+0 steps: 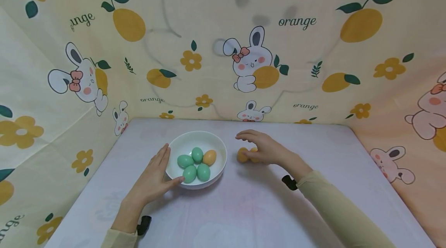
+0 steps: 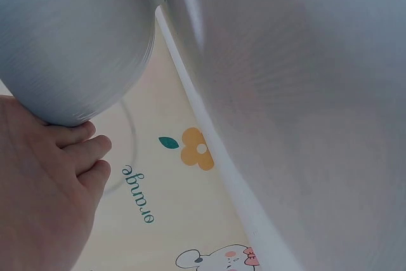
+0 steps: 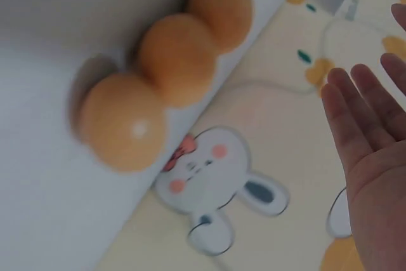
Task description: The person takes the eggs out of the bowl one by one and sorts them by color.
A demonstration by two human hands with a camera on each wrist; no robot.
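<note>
A white bowl [image 1: 197, 187] stands on the table with several green eggs [image 1: 186, 161] and one orange egg [image 1: 210, 157] in it. My left hand [image 1: 153, 176] rests against the bowl's left side, fingers straight along the outer wall and thumb at the front rim. In the left wrist view, fingertips [image 2: 96, 150] touch the bowl's underside curve [image 2: 76, 49]. To the right of the bowl, my right hand [image 1: 263, 147] hovers over loose orange eggs [image 1: 242, 155] with fingers spread and nothing held. Three orange eggs [image 3: 177, 59] sit in a row in the right wrist view, apart from the straight fingers [image 3: 355, 115].
A pale cloth covers the table [image 1: 223, 217]. Behind it and along both sides hangs a printed curtain [image 1: 209, 19] with rabbits, oranges and flowers. Dark wrist straps [image 1: 144, 225] show on both arms.
</note>
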